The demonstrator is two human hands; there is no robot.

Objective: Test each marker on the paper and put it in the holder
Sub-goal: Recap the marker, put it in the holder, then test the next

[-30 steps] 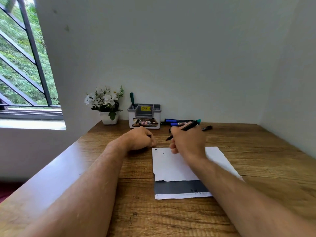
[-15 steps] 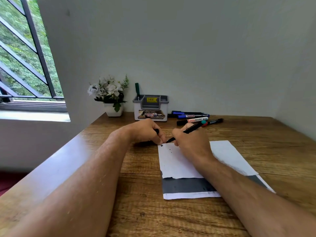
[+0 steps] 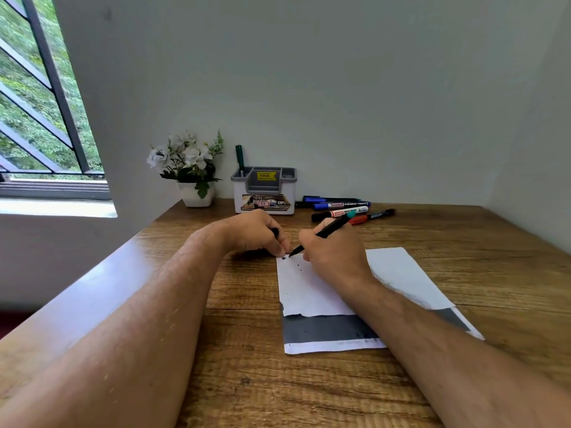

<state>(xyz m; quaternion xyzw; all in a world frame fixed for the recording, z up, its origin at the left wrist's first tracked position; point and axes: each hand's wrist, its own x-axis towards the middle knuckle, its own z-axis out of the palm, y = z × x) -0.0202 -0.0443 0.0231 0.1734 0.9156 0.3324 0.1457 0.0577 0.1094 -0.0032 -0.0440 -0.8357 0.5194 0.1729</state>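
The right hand (image 3: 335,257) is pinching a black marker (image 3: 321,233) in a writing grip, its tip touching the far left corner of the paper (image 3: 312,291), beside a few small dark test marks. The left hand (image 3: 256,233) is curling round a small dark piece, probably the marker's cap (image 3: 275,231), while its fingertips are resting at the paper's far left corner, apparently pinning it. The paper is lying near the middle of the table (image 3: 247,381), overlapping a sheet with a dark band at its near end. The holder (image 3: 264,191) is standing at the table's far edge against the wall, with one green marker (image 3: 239,159) already upright in its left compartment and a flower pot (image 3: 196,194) just beside it. The untested markers (image 3: 343,208) are lying in a loose row to the right of the holder. Judging from this, the test stroke is under way and most of the task is left. The tip is working right at the paper's corner, so a stroke could run off onto the wood; if the left fingers lift, the sheet could slide. Reaching later for the holder, the hand could also knock the loose markers rolling.
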